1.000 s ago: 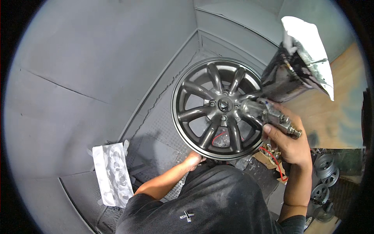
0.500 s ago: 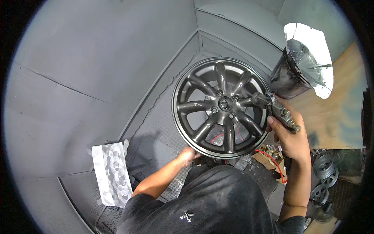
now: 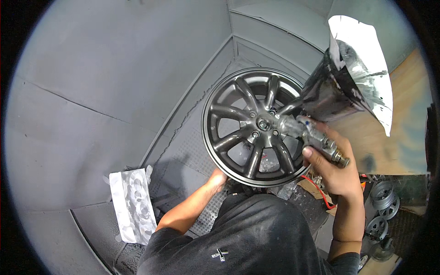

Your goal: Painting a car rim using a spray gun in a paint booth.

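A dark grey multi-spoke wheel [image 3: 255, 156] with a polished rim sits in the middle. My left hand [image 3: 217, 180] is at its lower left edge, fingers hidden behind the rim. My right hand [image 3: 335, 169] is closed round a metal spray gun [image 3: 323, 142] held over the wheel's right side. The gun's dark, paint-stained cup [image 3: 323, 94] has a wide white paper collar [image 3: 371, 59] around the top. The gun's nozzle end is blurred near the hub.
Grey-coated walls [image 3: 91, 68] surround the wheel. A paint-marked white panel [image 3: 130, 206] lies at lower left. A plywood board [image 3: 394, 146] stands at right, with silver wheels [image 3: 382, 197] below it, beside a red hose [image 3: 325, 197] and cardboard scraps.
The wheel has turned between frames. The spray gun first shifted right, then came back down-left over the wheel in my right hand. My left hand has slid a little left along the underside.
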`<state>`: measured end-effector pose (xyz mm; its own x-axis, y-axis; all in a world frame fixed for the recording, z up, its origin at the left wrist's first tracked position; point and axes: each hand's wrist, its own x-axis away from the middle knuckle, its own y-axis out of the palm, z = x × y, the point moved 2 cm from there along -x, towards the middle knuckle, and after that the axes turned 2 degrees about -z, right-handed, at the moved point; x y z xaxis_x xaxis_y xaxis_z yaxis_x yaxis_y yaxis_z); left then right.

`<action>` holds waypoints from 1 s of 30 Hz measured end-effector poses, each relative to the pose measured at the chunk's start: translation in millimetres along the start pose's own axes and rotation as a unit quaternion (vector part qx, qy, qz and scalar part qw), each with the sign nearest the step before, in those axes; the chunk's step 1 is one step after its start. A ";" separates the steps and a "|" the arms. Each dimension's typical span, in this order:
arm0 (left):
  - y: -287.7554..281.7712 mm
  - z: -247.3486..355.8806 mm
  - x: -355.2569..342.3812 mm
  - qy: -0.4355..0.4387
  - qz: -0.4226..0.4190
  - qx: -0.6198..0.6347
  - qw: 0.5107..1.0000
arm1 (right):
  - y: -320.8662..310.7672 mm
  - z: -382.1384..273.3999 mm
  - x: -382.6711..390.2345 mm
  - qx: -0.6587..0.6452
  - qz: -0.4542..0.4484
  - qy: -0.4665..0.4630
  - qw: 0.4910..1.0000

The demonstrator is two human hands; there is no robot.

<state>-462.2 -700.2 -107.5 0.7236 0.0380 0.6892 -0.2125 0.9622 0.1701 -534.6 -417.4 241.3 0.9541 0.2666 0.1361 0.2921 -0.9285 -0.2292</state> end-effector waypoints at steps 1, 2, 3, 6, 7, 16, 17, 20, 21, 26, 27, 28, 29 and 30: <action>10.2 6.3 9.6 -0.022 0.000 -0.007 1.000 | -2.9 3.6 -1.9 0.000 0.000 0.000 1.000; 2.5 -18.1 -0.5 -0.008 -0.011 0.050 0.999 | -4.6 2.6 -3.8 -0.012 0.016 -0.004 1.000; 5.7 -18.5 2.2 -0.009 -0.012 0.050 0.999 | -9.2 5.5 -5.1 -0.024 0.040 -0.003 0.999; 17.4 -31.2 7.9 -0.060 -0.053 0.020 0.997 | -20.1 10.5 -6.1 0.003 0.064 0.019 0.998; 20.9 -35.7 8.3 -0.060 -0.054 0.021 0.997 | -21.8 11.1 -6.5 0.013 0.076 0.035 0.996; 28.9 -62.4 9.4 -0.114 -0.185 -0.144 0.965 | -15.2 -4.8 -0.8 -0.027 0.008 0.044 0.999; 28.4 -60.0 12.5 -0.139 -0.153 -0.069 0.976 | -11.5 -8.1 0.9 -0.058 -0.022 0.053 0.997; 7.1 -46.2 -6.8 -0.135 -0.082 -0.024 0.987 | -3.7 -8.3 -2.8 -0.017 -0.036 0.054 0.998; 6.7 -28.7 -7.6 -0.092 -0.039 -0.001 0.995 | -2.9 -2.2 -3.7 0.021 -0.012 0.030 0.999; -24.5 -6.0 -33.7 0.045 0.061 0.098 0.992 | -7.1 6.6 -1.0 0.033 0.020 0.042 0.998; -22.6 -9.2 -33.1 0.045 0.060 0.099 0.992 | -9.4 11.9 0.3 0.059 0.047 0.017 0.997; -19.8 -14.0 -30.6 0.049 0.039 0.083 0.995 | -11.0 14.1 1.4 0.086 0.073 -0.007 0.994; -16.8 -14.5 -26.5 0.055 0.019 0.066 0.996 | -11.6 10.5 1.0 0.086 0.072 -0.008 0.994; -14.2 -16.1 -23.0 0.023 0.007 0.056 0.998 | -12.8 4.4 0.6 0.085 0.068 -0.005 0.994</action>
<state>-465.2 -710.4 -137.0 0.7487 0.0656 0.6597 -0.2923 0.9258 0.2397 -537.5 -404.2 240.1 0.9858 0.1461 0.0829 0.1672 -0.8994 -0.4038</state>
